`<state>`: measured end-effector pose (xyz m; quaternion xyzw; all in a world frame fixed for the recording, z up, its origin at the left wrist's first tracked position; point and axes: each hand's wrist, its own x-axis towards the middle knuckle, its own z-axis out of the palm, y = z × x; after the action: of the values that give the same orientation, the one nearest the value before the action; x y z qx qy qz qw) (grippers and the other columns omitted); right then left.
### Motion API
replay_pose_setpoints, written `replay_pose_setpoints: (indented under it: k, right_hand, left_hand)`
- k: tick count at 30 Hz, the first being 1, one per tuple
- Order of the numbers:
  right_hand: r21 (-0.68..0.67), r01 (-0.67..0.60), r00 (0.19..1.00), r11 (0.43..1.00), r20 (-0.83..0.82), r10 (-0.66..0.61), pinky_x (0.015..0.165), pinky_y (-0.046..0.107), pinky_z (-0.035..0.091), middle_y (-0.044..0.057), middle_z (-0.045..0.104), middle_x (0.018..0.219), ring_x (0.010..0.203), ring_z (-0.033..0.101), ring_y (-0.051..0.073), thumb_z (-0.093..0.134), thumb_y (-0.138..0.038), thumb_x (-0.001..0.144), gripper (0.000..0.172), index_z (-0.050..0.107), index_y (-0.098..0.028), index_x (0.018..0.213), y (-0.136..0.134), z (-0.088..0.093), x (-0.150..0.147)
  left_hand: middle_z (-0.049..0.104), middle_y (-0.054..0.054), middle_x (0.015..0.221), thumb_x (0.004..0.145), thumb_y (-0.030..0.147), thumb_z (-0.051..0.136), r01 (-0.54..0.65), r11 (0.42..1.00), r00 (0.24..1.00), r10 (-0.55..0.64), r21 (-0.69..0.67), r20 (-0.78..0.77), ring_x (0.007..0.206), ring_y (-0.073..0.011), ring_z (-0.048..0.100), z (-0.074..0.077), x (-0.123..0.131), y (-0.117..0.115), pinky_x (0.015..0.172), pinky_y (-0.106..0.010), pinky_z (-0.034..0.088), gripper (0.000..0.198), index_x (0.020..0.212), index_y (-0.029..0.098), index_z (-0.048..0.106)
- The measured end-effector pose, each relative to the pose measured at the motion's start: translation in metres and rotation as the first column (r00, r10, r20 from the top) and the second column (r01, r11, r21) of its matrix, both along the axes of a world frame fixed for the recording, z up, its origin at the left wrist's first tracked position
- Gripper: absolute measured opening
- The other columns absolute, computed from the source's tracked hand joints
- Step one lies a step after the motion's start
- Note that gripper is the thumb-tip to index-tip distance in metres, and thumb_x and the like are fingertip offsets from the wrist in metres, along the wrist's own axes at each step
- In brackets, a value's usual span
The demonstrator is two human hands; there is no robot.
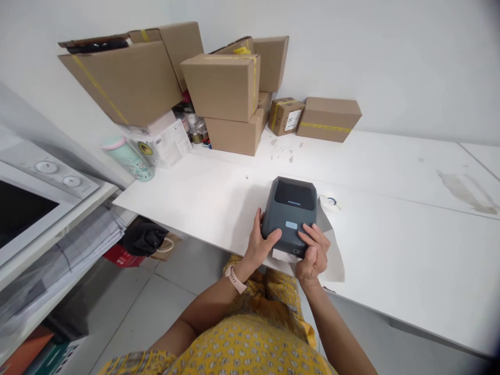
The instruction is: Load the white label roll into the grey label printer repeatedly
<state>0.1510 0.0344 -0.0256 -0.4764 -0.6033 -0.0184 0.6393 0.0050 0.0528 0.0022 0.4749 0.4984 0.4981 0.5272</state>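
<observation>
A dark grey label printer [288,216] with a black lid window and a pale blue button sits near the front edge of the white table. My left hand [262,242] grips its left side, the thumb lying on top and the other fingers wrapped round the side. At the front right corner my right hand [314,253] closes on the printer, with fingertips on its top face and the thumb by the front. A white paper slip [284,256] sticks out from the printer's front. Beside its right side lies a curled sheet of white paper [333,250].
A small white roll with a blue ring [332,201] lies right of the printer. Cardboard boxes [224,88] are stacked at the back left, with a smaller carton [330,119] along the wall. A mint tumbler [128,159] stands left, near a microwave [42,187].
</observation>
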Motion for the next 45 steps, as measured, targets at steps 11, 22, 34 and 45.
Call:
replay_pose_setpoints:
  k: [11, 22, 34, 45]
  right_hand:
    - [-0.044, -0.024, 1.0, 0.999, -0.015, 0.023, 0.104, 0.062, 0.042, 0.009, 0.072, 0.112, 0.121, 0.06, 0.031, 0.031, -0.027, 0.1, 0.042, 0.073, -0.021, 0.101, 0.0, 0.008, 0.006]
    - [-0.294, -0.108, 0.993, 0.95, 0.009, 0.115, 0.117, 0.058, 0.029, 0.009, 0.05, 0.148, 0.144, 0.035, 0.027, 0.027, -0.038, 0.104, 0.045, 0.059, -0.024, 0.132, -0.017, 0.021, 0.009]
    - [-0.293, -0.021, 0.989, 0.956, 0.131, 0.062, 0.113, 0.055, 0.031, 0.008, 0.056, 0.14, 0.138, 0.042, 0.027, 0.034, -0.031, 0.102, 0.037, 0.064, -0.027, 0.125, -0.016, 0.03, 0.01]
    - [-0.194, 0.218, 0.841, 0.957, 0.535, -0.083, 0.12, 0.056, 0.009, -0.001, 0.067, 0.132, 0.145, 0.038, 0.026, 0.052, -0.027, 0.097, 0.019, 0.066, -0.023, 0.084, 0.005, 0.062, -0.001]
  left_hand:
    - [0.047, -0.013, 0.148, 0.081, 0.048, 0.07, -0.071, 0.996, 0.992, 0.076, 0.048, -0.102, 0.133, -0.0262, 0.047, 0.008, -0.009, -0.012, 0.11, -0.038, 0.04, 0.074, 0.143, 0.021, 0.04]
    - [0.065, -0.002, 0.066, 0.081, 0.056, 0.065, 0.149, 0.965, 0.984, -0.124, -0.218, 0.125, 0.056, -0.0115, 0.051, 0.01, 0.006, -0.059, 0.058, -0.026, 0.039, 0.041, 0.07, 0.016, 0.065]
    - [0.065, -0.002, 0.062, 0.078, 0.055, 0.067, 0.069, 0.984, 0.995, -0.057, -0.164, 0.081, 0.063, -0.0166, 0.061, -0.009, 0.014, -0.053, 0.067, -0.029, 0.046, 0.04, 0.066, 0.017, 0.064]
    - [0.059, 0.0, 0.076, 0.095, 0.041, 0.048, -0.245, 0.967, 0.968, 0.248, 0.066, -0.041, 0.071, -0.0135, 0.055, 0.007, -0.02, -0.056, 0.071, -0.027, 0.046, 0.029, 0.079, 0.02, 0.06]
